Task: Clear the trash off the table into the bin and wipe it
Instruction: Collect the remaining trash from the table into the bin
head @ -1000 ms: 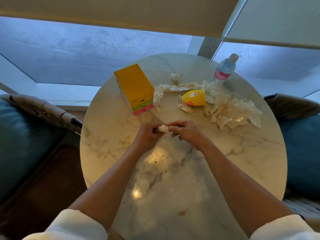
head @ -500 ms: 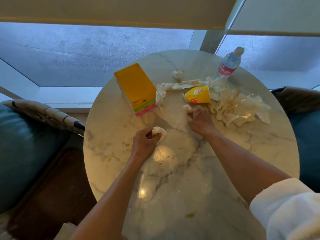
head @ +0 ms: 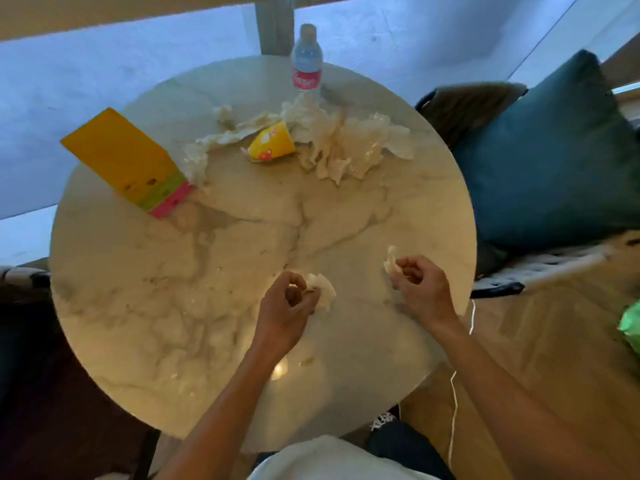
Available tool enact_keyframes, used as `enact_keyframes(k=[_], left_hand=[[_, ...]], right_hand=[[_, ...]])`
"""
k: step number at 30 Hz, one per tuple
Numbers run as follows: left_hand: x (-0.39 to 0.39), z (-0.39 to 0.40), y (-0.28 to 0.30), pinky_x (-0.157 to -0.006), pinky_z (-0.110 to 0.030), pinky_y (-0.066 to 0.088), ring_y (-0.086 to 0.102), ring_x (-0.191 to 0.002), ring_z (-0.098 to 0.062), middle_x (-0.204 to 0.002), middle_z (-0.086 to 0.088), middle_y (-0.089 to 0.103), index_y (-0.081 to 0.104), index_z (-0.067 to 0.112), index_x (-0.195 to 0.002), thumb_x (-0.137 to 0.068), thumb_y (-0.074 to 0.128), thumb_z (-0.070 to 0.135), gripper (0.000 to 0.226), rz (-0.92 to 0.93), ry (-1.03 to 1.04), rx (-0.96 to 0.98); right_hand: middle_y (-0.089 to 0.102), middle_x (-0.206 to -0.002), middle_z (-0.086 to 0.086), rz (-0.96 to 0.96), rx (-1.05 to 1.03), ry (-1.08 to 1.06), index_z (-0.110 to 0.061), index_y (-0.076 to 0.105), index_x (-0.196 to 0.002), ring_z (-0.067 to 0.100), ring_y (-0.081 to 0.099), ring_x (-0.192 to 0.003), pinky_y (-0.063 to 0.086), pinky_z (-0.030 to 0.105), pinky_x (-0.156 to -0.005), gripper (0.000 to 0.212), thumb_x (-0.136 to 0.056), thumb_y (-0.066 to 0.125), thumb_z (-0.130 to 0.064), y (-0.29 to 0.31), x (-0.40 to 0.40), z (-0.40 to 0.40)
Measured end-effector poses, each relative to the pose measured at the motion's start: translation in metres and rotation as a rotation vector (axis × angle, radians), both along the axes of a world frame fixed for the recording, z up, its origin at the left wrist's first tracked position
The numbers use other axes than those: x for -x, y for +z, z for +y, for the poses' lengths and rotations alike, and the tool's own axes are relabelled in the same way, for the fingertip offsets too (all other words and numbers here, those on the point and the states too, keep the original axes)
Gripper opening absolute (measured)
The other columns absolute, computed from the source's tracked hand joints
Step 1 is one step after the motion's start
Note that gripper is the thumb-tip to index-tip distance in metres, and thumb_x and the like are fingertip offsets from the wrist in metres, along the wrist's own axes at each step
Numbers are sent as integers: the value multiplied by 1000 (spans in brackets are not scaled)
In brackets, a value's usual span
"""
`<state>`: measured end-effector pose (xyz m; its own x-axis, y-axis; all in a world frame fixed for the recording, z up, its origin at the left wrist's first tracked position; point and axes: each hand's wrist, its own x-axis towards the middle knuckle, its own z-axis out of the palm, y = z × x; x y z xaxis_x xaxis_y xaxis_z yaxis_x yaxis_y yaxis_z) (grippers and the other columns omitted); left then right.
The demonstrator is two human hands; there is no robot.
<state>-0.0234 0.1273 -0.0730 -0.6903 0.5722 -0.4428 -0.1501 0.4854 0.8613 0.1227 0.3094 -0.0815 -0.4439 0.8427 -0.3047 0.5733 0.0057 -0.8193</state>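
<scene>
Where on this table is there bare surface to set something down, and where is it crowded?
Bare marble table: the near-left stretch between the yellow carton and left hand, and the middle band before both hands. Crowded: far side, with crumpled wrappers, yellow cup and bottle.

Lounge corner: marble table, cushioned chair, window.

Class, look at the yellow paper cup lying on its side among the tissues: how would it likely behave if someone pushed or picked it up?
The yellow paper cup lies on its side on the smooth marble table, so a push would probably roll it, curving because it tapers. It looks thin-walled, likely light and easily crushed. The crumpled tissues against it might drag along.
</scene>
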Motion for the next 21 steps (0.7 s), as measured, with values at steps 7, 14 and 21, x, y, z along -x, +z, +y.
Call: enact_keyframes(k=[7, 14, 21], left_hand=[[-111, 36, 5, -53, -22, 32, 42, -55, -10, -59, -3, 51, 62, 24, -86, -90, 63, 17, 8, 23, -282, 13], [-222, 59, -6, -58, -22, 45, 58, -60, -7, -64, 7, 62, 67, 24, -78, -85, 62, -2, 28, -203, -426, 125], [-293, 69, -88, -57, -16, 41, 52, -61, -2, -63, 8, 54, 53, 25, -62, -83, 63, 2, 33, -226, -394, 307]], right_hand=[[69, -88, 0, -28, 68, -306, -21, 65, -95, 15, 66, -81, 53, 26, -68, 14, -85, 73, -24, -24, -155, 16], [67, -80, 7, -196, 246, -397, -27, 57, -76, 23, 62, -71, 45, 26, -59, 21, -87, 65, -11, -98, -263, 12], [64, -71, 2, -340, 484, -324, -17, 65, -73, 18, 58, -67, 40, 23, -55, 17, -89, 62, -12, -192, -312, 8]])
